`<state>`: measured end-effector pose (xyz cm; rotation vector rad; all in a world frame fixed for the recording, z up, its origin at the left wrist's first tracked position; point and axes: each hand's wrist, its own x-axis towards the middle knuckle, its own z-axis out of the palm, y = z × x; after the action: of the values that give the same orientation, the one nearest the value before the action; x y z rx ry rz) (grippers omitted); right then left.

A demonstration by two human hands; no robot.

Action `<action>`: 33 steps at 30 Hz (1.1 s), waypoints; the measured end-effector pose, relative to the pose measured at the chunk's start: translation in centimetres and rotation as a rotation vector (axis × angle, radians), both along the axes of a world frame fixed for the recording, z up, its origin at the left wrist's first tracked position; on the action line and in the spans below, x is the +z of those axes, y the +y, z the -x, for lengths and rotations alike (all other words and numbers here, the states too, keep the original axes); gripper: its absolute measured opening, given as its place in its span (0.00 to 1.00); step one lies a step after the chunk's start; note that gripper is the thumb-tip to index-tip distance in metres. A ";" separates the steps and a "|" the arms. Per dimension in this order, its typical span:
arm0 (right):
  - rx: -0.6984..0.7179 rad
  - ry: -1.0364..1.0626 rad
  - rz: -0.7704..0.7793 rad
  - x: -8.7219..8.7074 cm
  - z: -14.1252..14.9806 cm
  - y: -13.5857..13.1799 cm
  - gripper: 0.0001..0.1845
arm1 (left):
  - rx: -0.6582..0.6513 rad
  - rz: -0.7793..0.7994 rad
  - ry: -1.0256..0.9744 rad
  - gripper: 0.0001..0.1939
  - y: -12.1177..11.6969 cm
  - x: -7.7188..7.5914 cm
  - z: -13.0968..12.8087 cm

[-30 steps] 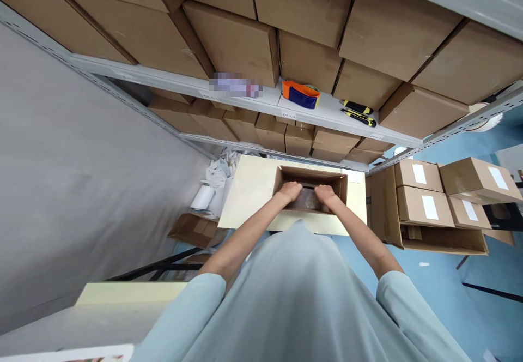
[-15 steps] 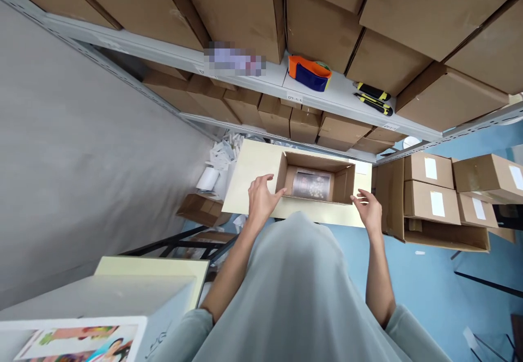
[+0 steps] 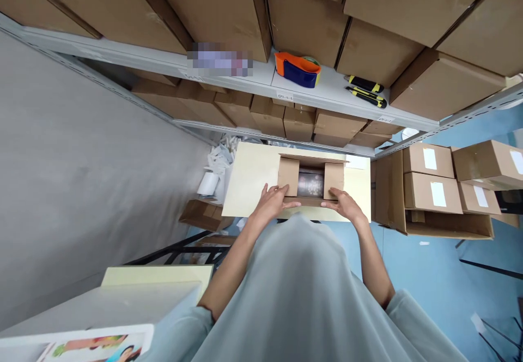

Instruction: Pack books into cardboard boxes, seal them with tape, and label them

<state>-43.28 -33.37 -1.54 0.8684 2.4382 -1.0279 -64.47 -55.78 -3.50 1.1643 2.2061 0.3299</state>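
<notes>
— Lie of the box (image 3: 311, 201)?

— On the pale table (image 3: 249, 179), before me. Long axis left to right; opening up. Left flap (image 3: 288, 176) and right flap (image 3: 334, 180) folded inward, dark printed item (image 3: 311, 183) showing between.

— Your fingers?

— Left hand (image 3: 272, 203): thumb and fingers spread apart, fingertips on the left flap, thumb along the near edge. Right hand (image 3: 347, 206): thumb well parted from the fingers, fingertips on the right flap, thumb at the near edge too.

— Beyond?

— Shelf (image 3: 261, 81); two cutters (image 3: 366, 90) on it.
</notes>
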 end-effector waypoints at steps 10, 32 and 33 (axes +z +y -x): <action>-0.016 -0.028 -0.086 1.2 2.5 3.1 0.24 | 0.023 -0.032 0.029 0.24 2.5 -0.6 3.4; -0.269 0.264 -0.314 -4.5 0.6 3.9 0.24 | 0.210 -0.384 0.164 0.15 2.1 -4.0 5.3; -0.290 0.277 -0.280 -4.9 0.4 3.7 0.22 | 0.266 -0.390 0.124 0.13 1.8 -4.5 5.2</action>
<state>-43.66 -29.63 -6.41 1.2777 2.7962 -0.9691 -69.63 -53.94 -7.97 1.1077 2.4833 0.8510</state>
